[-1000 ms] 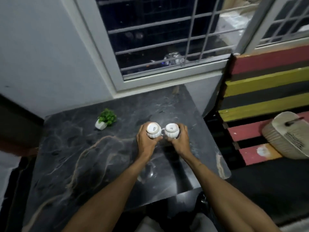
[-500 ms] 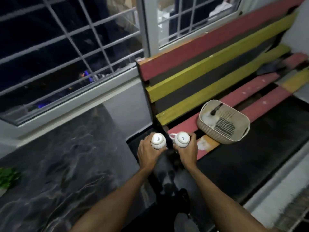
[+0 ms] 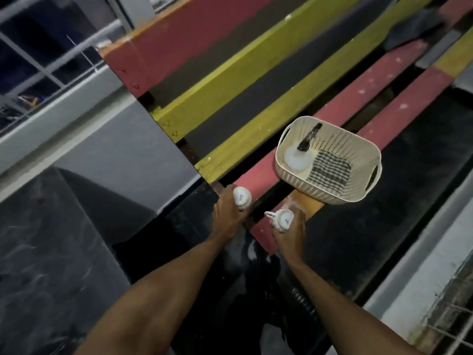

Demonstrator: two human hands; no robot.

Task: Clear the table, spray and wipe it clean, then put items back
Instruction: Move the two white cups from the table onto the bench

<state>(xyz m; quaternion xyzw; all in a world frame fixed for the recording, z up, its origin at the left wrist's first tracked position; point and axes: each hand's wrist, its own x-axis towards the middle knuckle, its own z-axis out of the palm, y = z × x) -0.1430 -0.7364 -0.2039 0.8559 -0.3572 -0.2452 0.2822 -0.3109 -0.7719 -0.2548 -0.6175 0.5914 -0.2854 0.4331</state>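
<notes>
The left hand has its fingers curled round the left cup, a small white ribbed cup turned so that its stamped base faces the camera. The right hand grips the right cup the same way, base up, with its loop handle poking out toward the other hand. Both cups are off the dark marble table and sit over the near end of the painted slat bench, the left one by the rear red slat and the right one over the front slat. Whether either touches the wood cannot be told. Just beside them on the bench is a cream plastic basket, which holds a spray bottle and a folded checked cloth. The cups look like glazed ceramic, so they are probably light, rigid, smooth to the skin and easy to chip. A wrap round the ribbed body, as both hands have now, seems safer than hooking the thin handle. The slats have gaps between them, so each cup likely needs setting squarely on one plank, lowered gently and kept apart from its twin so the two do not knock.
</notes>
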